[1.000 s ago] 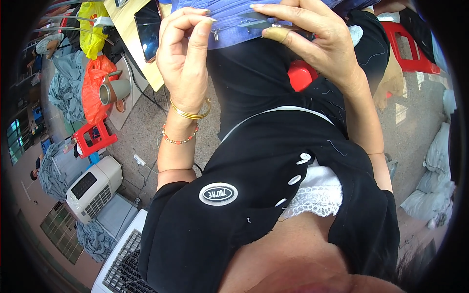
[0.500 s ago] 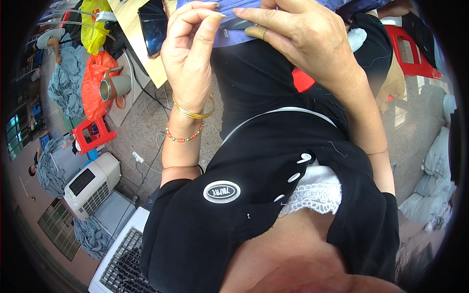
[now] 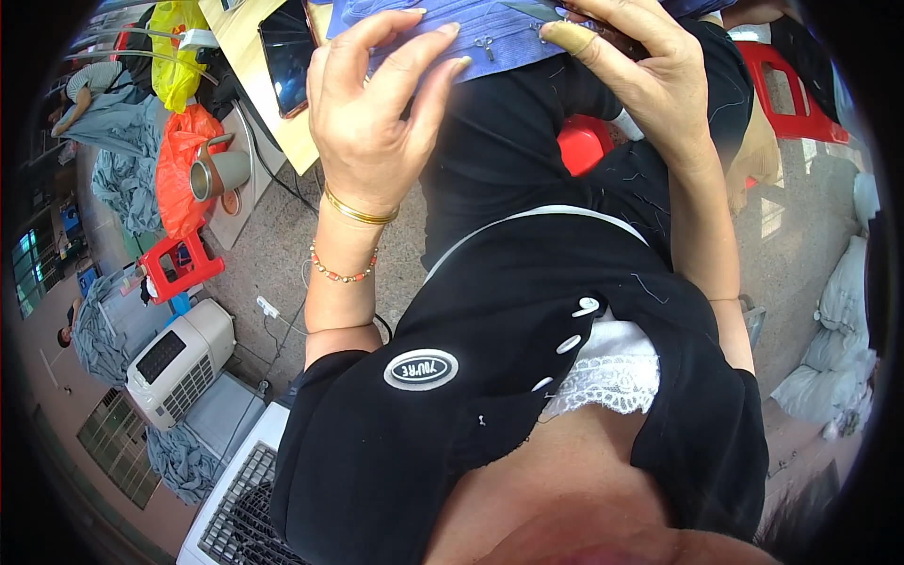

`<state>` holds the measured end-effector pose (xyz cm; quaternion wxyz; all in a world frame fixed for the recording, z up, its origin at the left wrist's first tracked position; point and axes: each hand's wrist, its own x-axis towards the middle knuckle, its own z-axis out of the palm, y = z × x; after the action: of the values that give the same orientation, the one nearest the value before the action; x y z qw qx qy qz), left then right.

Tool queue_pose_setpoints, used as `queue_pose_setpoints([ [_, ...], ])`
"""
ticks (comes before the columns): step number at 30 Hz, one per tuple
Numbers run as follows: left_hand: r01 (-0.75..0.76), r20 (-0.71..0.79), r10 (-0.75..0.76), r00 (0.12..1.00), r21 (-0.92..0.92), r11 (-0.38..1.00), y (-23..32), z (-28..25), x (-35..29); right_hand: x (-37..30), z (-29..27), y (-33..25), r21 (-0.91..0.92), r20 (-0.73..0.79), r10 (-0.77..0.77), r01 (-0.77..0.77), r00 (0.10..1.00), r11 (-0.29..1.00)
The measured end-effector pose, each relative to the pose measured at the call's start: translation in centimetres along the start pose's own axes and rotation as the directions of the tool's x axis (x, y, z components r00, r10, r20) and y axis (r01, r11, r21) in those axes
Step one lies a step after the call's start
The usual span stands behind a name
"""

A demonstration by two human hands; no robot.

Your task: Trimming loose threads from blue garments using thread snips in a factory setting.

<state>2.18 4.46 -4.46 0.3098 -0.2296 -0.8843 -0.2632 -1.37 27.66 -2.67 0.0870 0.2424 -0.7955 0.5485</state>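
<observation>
head view: blue-violet cloth is lying at the far side, over dark trousers, its near edge running left to right; its long axis is passing out of sight. fine ribs are texturing its soft surface, and a small looped metal fitting is sitting near that edge. the right hand is gripping a slim grey blade tool, mostly hidden, its blade pointing left and slightly far. the left hand is holding its fingers wide at the cloth; contact cannot be told. a glossy dark phone is lying on a pale wooden table to the left.
</observation>
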Motion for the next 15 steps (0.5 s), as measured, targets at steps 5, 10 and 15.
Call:
queue_pose_setpoints([
  [5,-0.281,-0.039,0.294,0.955,0.197,0.939,-1.2,0.5,0.2,-0.5,-0.2,0.5,0.067,0.004,0.055,-0.056,0.998,0.996],
  [10,-0.353,-0.069,0.372,0.926,0.192,0.916,-2.2,1.5,0.1,-0.9,-0.1,0.8,0.096,-0.008,-0.024,0.025,1.000,0.995],
  [15,-0.219,-0.057,0.222,0.973,0.041,0.975,-1.5,1.2,0.5,-1.2,-0.1,1.2,0.047,0.057,-0.054,0.052,0.997,0.998],
])
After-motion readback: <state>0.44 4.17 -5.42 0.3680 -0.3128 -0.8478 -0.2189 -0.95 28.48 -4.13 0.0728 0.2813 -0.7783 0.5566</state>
